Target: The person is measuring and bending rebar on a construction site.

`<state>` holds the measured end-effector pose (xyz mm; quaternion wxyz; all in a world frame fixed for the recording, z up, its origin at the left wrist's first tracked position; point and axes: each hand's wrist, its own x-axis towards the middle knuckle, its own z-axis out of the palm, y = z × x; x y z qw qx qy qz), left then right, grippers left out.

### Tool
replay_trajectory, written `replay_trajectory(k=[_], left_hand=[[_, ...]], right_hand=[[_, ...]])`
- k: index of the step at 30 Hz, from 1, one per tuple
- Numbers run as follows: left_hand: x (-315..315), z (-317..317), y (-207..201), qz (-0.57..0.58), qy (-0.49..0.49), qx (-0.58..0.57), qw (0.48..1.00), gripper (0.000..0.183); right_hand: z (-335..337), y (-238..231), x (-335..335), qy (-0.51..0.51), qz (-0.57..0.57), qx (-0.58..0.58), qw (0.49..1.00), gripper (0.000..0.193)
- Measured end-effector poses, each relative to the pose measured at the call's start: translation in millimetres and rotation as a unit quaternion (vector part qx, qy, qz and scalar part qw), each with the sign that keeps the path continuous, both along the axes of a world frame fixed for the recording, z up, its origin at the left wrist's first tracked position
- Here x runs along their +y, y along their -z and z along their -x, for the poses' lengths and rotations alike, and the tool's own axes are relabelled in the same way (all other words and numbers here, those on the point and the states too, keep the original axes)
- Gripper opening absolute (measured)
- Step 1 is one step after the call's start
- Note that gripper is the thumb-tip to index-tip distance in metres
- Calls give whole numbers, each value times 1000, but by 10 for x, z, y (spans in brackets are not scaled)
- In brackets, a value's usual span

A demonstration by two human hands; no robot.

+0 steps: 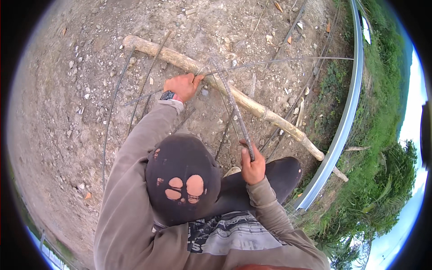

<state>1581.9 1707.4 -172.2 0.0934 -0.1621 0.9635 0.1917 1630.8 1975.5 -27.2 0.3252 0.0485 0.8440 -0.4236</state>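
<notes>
My left hand (182, 86), with a watch at the wrist, is closed around a thin steel rod (279, 60) where it crosses a wooden pole (245, 100). From there the rod runs right toward a metal rail. My right hand (253, 167) grips the lower end of a dark metal bar (236, 108), thumb along its side. The bar slants up and left over the pole, and its upper end lies close to the rod near my left hand. Whether bar and rod touch there I cannot tell.
Several more steel rods (112, 103) lie across the stony ground (67, 135), some under the pole. A long silvery metal rail (345, 121) curves down the right side, with grass and bushes (382, 180) beyond. My bent knee (182, 155) is close below my left hand.
</notes>
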Motion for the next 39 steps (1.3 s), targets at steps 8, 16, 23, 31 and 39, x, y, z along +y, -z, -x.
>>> replay_trajectory(k=[8, 16, 23, 31, 39], left_hand=[[134, 116, 67, -20, 5, -19, 1000, 49], [-36, 9, -62, -5, -1, -39, 999, 49], [53, 73, 27, -16, 16, -64, 998, 51], [14, 115, -73, -10, -8, -23, 1000, 48], [-81, 132, 6, 12, -7, -65, 998, 50]], right_hand=[[760, 785, -778, -42, -21, 109, 993, 27], [31, -87, 10, -12, -11, -39, 999, 28], [661, 741, -789, -60, -14, 102, 993, 30], [386, 195, -357, -51, -19, 55, 997, 25], [-14, 286, -90, -36, 12, 30, 999, 26]])
